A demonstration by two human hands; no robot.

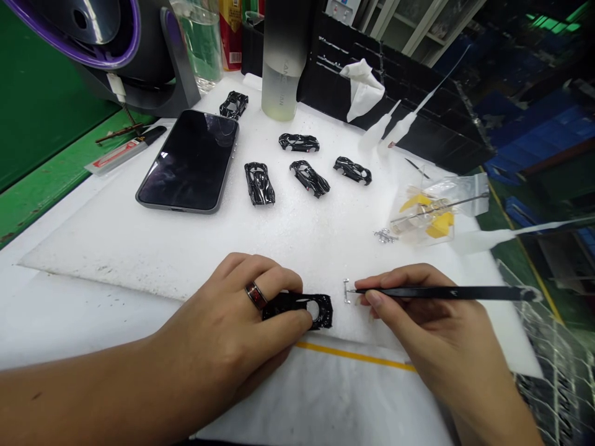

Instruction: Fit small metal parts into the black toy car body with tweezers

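Note:
My left hand, with a ring on one finger, is closed on a black toy car body lying on the white foam sheet. Its fingers cover part of the car body. In my right hand are black tweezers, gripped between thumb and fingers. A tiny silver part is at the tweezers' tip, just right of the car body; whether the tips pinch it I cannot tell. More small silver parts lie farther back, beside a clear plastic bag with yellow pieces.
Several black car bodies stand behind my hands. A phone and a cutter knife lie left. Behind are a fan, a tall bottle and white-nozzled bottles; another nozzled bottle lies right.

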